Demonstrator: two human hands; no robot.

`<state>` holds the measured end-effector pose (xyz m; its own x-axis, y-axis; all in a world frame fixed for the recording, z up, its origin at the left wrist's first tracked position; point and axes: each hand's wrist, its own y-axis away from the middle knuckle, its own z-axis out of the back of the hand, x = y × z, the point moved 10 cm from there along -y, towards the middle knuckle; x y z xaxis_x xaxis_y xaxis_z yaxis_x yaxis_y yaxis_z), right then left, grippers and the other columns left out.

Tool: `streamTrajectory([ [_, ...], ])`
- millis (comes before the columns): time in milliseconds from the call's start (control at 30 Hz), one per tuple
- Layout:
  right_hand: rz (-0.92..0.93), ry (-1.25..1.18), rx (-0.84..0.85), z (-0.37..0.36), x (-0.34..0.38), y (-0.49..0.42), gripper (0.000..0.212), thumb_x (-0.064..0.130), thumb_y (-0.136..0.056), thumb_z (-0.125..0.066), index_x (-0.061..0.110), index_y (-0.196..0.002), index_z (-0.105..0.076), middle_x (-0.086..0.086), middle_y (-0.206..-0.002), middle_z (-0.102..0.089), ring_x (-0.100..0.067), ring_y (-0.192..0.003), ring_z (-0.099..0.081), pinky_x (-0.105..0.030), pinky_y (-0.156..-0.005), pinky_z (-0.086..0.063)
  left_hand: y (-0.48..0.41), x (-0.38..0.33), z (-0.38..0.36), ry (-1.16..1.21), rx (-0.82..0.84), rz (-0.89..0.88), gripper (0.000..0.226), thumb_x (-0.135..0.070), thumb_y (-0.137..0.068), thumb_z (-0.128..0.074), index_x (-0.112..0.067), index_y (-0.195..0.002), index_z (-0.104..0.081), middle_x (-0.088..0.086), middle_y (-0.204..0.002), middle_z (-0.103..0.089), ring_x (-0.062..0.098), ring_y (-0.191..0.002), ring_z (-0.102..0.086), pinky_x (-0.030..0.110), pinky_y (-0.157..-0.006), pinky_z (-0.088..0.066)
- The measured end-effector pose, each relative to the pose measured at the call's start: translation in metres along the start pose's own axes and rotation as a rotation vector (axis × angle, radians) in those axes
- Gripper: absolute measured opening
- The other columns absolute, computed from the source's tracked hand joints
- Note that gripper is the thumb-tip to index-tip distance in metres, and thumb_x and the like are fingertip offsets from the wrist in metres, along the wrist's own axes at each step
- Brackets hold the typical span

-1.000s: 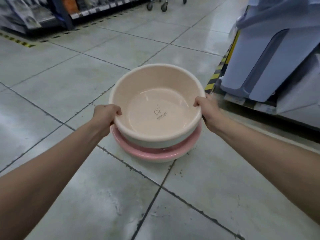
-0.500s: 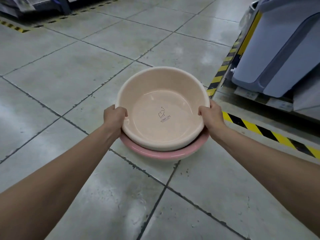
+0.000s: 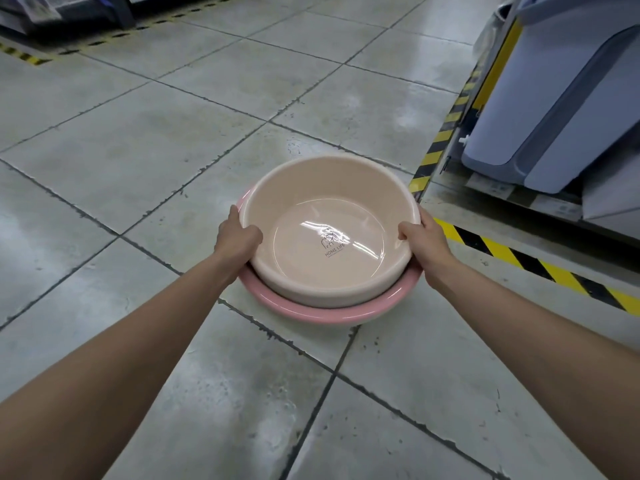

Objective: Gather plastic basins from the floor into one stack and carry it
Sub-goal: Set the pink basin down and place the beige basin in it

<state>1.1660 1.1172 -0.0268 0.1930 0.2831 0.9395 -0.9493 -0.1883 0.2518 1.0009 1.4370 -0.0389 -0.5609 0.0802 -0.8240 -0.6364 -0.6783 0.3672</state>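
Observation:
A cream plastic basin [image 3: 332,209] with a small printed logo on its bottom sits nested inside a wider pink basin [image 3: 311,311], whose rim shows around it. The pink basin is low over the grey floor tiles; whether it touches them I cannot tell. My left hand [image 3: 235,237] grips the cream basin's left rim, thumb over the edge. My right hand [image 3: 424,240] grips its right rim the same way. Both arms are stretched out forward.
Black-and-yellow hazard tape [image 3: 519,254] edges a raised platform at the right. On it stands a large blue-grey plastic bin [image 3: 561,109]. A dark shelf base [image 3: 69,12] with more hazard tape lies at the far left. Grey tiled floor [image 3: 173,150] spreads ahead.
The cream basin has come down into the pink one, which now shows only as a rim. Both hands kept their grip on the rim and moved lower with it.

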Motion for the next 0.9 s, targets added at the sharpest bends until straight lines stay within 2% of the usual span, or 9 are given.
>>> streamTrajectory([
  [100, -0.019, 0.001, -0.014, 0.013, -0.004, 0.013, 0.063, 0.015, -0.061, -0.052, 0.039, -0.118, -0.065, -0.001, -0.112, -0.065, -0.022, -0.098, -0.062, -0.033, -0.079, -0.052, 0.014, 0.002, -0.006, 0.029, 0.028, -0.016, 0.088, -0.019, -0.064, -0.051, -0.028, -0.148, -0.030, 0.007, -0.138, -0.048, 0.032, -0.113, -0.055, 0.040, -0.084, -0.052],
  [200, -0.037, 0.000, -0.035, 0.040, -0.015, 0.035, 0.056, 0.007, -0.068, -0.051, 0.034, -0.115, -0.067, 0.004, -0.097, -0.066, -0.019, -0.088, -0.060, -0.030, -0.072, -0.047, 0.040, -0.002, -0.024, 0.048, 0.088, -0.054, 0.064, -0.014, -0.068, -0.052, -0.028, -0.130, -0.043, 0.008, -0.124, -0.054, 0.030, -0.103, -0.058, 0.034, -0.071, -0.050],
  [333, -0.101, -0.036, -0.140, 0.103, -0.043, 0.074, 0.051, 0.003, -0.072, -0.052, 0.038, -0.106, -0.068, 0.005, -0.098, -0.067, -0.017, -0.090, -0.061, -0.033, -0.077, -0.050, 0.072, -0.012, -0.072, 0.042, 0.194, -0.108, 0.046, -0.002, -0.079, -0.052, -0.024, -0.119, -0.046, 0.004, -0.105, -0.058, 0.030, -0.097, -0.060, 0.030, -0.063, -0.047],
  [433, -0.137, -0.030, -0.224, 0.157, -0.065, 0.103, 0.056, 0.005, -0.070, -0.053, 0.033, -0.117, -0.067, 0.002, -0.104, -0.068, -0.020, -0.096, -0.062, -0.032, -0.076, -0.050, 0.097, -0.022, -0.119, 0.001, 0.261, -0.132, 0.063, -0.001, -0.082, -0.051, -0.023, -0.140, -0.038, -0.002, -0.104, -0.055, 0.019, -0.090, -0.059, 0.026, -0.058, -0.043],
  [467, -0.144, -0.030, -0.253, 0.175, -0.070, 0.113, 0.058, 0.005, -0.071, -0.053, 0.033, -0.121, -0.066, 0.002, -0.105, -0.068, -0.020, -0.096, -0.062, -0.031, -0.075, -0.049, 0.106, -0.027, -0.133, -0.022, 0.280, -0.151, 0.066, -0.003, -0.081, -0.052, -0.022, -0.142, -0.037, -0.002, -0.104, -0.055, 0.018, -0.088, -0.058, 0.026, -0.059, -0.043],
  [567, -0.153, -0.014, -0.310, 0.218, -0.082, 0.134, 0.060, 0.008, -0.070, -0.053, 0.033, -0.123, -0.064, 0.003, -0.108, -0.068, -0.019, -0.097, -0.061, -0.030, -0.076, -0.049, 0.128, -0.040, -0.170, -0.106, 0.334, -0.191, 0.062, -0.014, -0.067, -0.050, -0.017, -0.129, -0.044, 0.007, -0.107, -0.061, 0.031, -0.097, -0.061, 0.031, -0.065, -0.048],
  [667, -0.147, 0.019, -0.324, 0.243, -0.086, 0.145, 0.057, 0.006, -0.074, -0.053, 0.031, -0.124, -0.062, 0.002, -0.111, -0.067, -0.018, -0.099, -0.061, -0.033, -0.081, -0.050, 0.141, -0.053, -0.197, -0.183, 0.369, -0.215, 0.070, -0.015, -0.068, -0.050, -0.015, -0.137, -0.040, 0.011, -0.115, -0.059, 0.033, -0.099, -0.059, 0.034, -0.072, -0.049],
  [800, -0.112, 0.034, -0.304, 0.249, -0.083, 0.145, 0.050, 0.000, -0.082, -0.050, 0.036, -0.116, -0.058, 0.011, -0.101, -0.065, -0.004, -0.090, -0.058, -0.032, -0.078, -0.050, 0.139, -0.054, -0.204, -0.248, 0.342, -0.207, 0.083, -0.026, -0.061, -0.050, -0.023, -0.142, -0.035, 0.013, -0.126, -0.054, 0.033, -0.103, -0.059, 0.041, -0.085, -0.053],
  [900, -0.114, 0.018, -0.273, 0.251, -0.084, 0.145, 0.044, 0.006, -0.087, -0.053, 0.036, -0.119, -0.060, 0.015, -0.101, -0.066, -0.007, -0.094, -0.061, -0.031, -0.081, -0.049, 0.139, -0.054, -0.201, -0.363, 0.309, -0.160, 0.083, -0.034, -0.061, -0.055, -0.023, -0.141, -0.036, 0.013, -0.129, -0.054, 0.035, -0.112, -0.056, 0.048, -0.096, -0.050],
])
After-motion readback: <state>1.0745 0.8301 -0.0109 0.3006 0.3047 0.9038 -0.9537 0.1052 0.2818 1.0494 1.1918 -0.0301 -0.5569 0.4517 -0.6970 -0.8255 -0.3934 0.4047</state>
